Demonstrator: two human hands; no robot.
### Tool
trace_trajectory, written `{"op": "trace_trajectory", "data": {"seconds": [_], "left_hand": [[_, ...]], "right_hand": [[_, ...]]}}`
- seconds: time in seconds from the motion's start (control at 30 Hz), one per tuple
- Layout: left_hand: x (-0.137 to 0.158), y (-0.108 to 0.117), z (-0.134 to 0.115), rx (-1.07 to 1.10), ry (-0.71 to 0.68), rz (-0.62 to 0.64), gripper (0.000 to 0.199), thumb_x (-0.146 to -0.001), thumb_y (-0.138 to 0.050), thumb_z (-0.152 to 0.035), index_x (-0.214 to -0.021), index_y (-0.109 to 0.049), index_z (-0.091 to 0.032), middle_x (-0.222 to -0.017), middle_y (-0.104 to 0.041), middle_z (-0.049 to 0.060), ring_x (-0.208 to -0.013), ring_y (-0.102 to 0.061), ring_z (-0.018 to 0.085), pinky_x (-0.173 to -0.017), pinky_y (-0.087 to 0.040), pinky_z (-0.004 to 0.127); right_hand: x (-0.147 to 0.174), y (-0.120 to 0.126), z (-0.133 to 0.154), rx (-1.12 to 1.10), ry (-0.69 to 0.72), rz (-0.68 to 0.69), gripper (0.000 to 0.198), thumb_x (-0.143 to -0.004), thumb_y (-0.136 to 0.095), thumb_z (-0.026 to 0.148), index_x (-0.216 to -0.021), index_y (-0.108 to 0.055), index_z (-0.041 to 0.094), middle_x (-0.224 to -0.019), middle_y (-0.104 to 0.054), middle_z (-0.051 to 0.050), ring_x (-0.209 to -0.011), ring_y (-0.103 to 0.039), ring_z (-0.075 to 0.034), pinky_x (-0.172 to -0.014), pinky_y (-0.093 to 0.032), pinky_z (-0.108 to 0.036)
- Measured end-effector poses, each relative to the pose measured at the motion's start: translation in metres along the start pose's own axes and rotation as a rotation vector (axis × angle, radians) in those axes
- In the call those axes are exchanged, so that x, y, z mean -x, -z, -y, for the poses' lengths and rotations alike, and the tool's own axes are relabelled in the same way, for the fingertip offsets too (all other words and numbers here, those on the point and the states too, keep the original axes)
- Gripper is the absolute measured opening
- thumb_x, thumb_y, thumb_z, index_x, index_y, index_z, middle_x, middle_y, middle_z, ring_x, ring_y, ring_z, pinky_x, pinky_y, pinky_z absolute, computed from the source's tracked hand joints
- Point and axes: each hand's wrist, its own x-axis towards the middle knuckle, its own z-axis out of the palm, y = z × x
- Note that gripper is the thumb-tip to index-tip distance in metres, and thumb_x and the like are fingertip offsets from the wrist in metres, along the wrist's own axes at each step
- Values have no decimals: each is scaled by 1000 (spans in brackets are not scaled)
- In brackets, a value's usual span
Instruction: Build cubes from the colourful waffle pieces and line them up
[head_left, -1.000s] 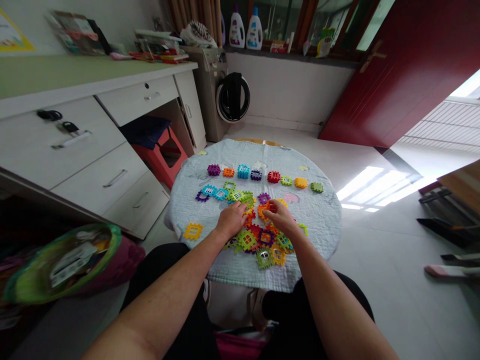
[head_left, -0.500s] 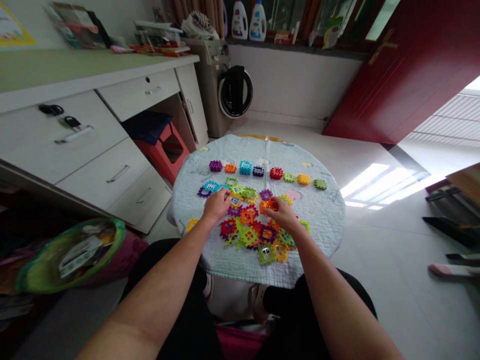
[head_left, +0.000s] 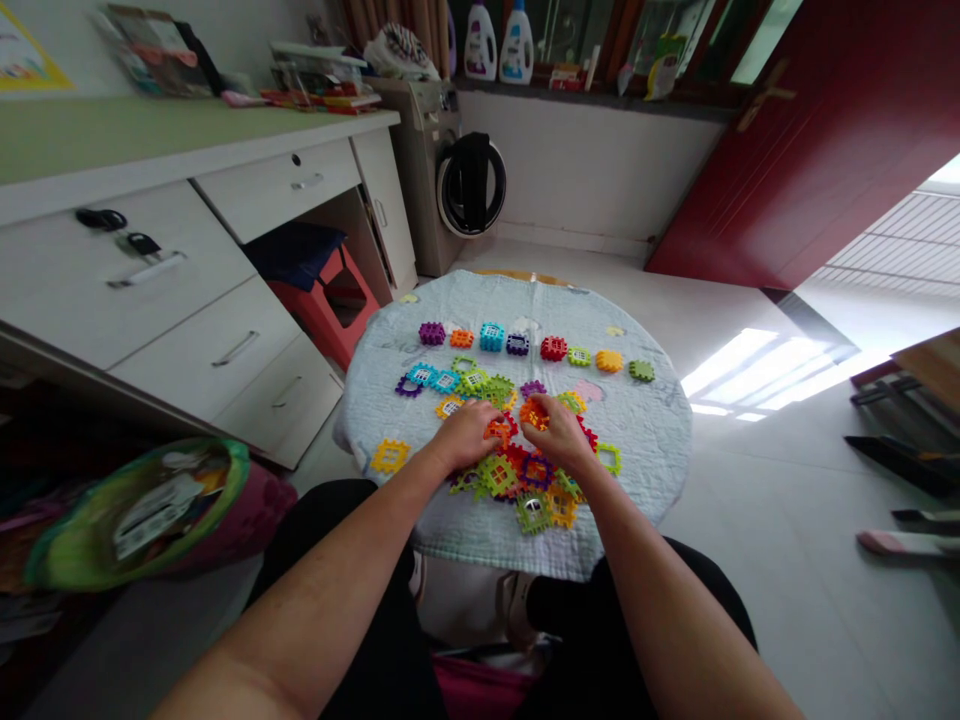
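Note:
My right hand [head_left: 561, 432] is closed on orange square interlocking blocks [head_left: 534, 414], held just above the middle of a loose pile. To its left, my left hand [head_left: 471, 433] has its fingers curled at the edges of another orange interlocking block [head_left: 496, 430] in the pile. Around them lie loose window-frame and solid pieces, among them a light green block [head_left: 498, 474], a dark purple frame [head_left: 536, 470] and a yellow frame [head_left: 562, 506]. Cyan blocks [head_left: 445, 381] rest beyond my left hand. My palms hide part of the pile.
Along the far side runs a row of sorted stacks, from a purple stack [head_left: 432, 333] to a green stack [head_left: 641, 370]. A pale blue cloth [head_left: 645, 450] covers the round table. A lone yellow frame [head_left: 391, 456] lies at left. A lined bin [head_left: 240, 500] stands on the floor.
My left hand has moved right and nearer to me, from beside the cyan blocks to the orange block in the pile. My right hand stays in about the same place with its orange blocks.

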Motion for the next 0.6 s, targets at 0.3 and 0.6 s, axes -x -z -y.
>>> {"op": "trace_trajectory", "data": {"seconds": [0.3, 0.6], "left_hand": [[0, -6, -8, -15, 89, 79, 13, -80, -56, -25, -83, -68, -20, -93, -69, 10, -91, -61, 23, -84, -45, 32], [-6, 0, -11, 578, 343, -371, 15, -79, -58, -25, -85, -69, -16, -84, -72, 5, -75, -64, 17, -75, -49, 29]], "right_hand": [[1, 3, 6, -86, -22, 11, 40, -72, -60, 29, -110, -61, 17, -99, -66, -8, -90, -61, -22, -86, -46, -38], [-1, -10, 6, -621, -193, 65, 43, -73, -65, 34, -110, -54, 17, -102, -65, -9, -88, -65, -18, -78, -53, -33]]}}
